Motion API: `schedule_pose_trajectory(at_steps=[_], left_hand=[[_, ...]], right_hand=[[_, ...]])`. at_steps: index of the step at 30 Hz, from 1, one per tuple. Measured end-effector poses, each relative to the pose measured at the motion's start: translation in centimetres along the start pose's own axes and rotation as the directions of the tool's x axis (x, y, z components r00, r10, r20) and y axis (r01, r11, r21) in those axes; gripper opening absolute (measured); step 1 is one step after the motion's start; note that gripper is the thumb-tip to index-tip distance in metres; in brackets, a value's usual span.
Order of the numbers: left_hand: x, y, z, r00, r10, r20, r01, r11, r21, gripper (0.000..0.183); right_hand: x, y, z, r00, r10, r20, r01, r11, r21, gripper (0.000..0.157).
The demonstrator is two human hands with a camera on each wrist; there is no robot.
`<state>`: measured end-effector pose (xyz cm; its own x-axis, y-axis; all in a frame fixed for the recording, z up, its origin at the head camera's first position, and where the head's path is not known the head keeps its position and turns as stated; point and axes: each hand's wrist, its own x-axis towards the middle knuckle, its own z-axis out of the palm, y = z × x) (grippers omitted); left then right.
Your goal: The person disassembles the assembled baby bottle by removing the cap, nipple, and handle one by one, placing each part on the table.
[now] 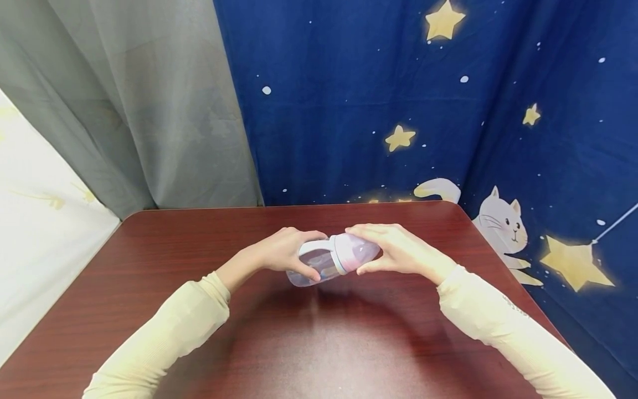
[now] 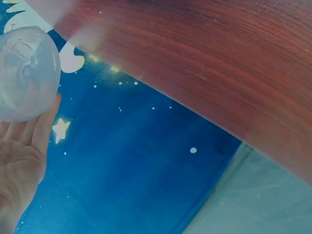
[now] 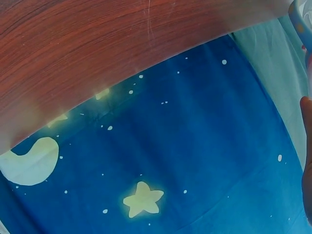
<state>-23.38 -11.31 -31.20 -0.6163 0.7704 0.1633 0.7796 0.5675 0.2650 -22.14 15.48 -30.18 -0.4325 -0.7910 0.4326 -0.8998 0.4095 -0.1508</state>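
Observation:
A clear baby bottle with a white side handle and a pink collar is held lying nearly on its side over the table. My left hand grips the body near the base, thumb in front. At the other end, my right hand holds the translucent cap between thumb and fingers. The left wrist view shows the round bottle base against the fingers. Only a sliver of the bottle and of the right hand enters the right wrist view.
A dark red-brown wooden table spreads beneath both arms. Behind it hang a grey curtain and a blue curtain with stars and a white cat. White cloth hangs at the left.

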Motion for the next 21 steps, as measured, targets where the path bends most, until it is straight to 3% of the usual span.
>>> schedule_pose_trajectory(at_steps=[21], left_hand=[[0.42, 0.06, 0.09, 0.999, 0.029, -0.017, -0.029, 1.0, -0.011, 0.073]], right_hand=[[-0.61, 0.71, -0.03, 0.996, -0.057, -0.062, 0.06, 0.997, 0.046, 0.071]])
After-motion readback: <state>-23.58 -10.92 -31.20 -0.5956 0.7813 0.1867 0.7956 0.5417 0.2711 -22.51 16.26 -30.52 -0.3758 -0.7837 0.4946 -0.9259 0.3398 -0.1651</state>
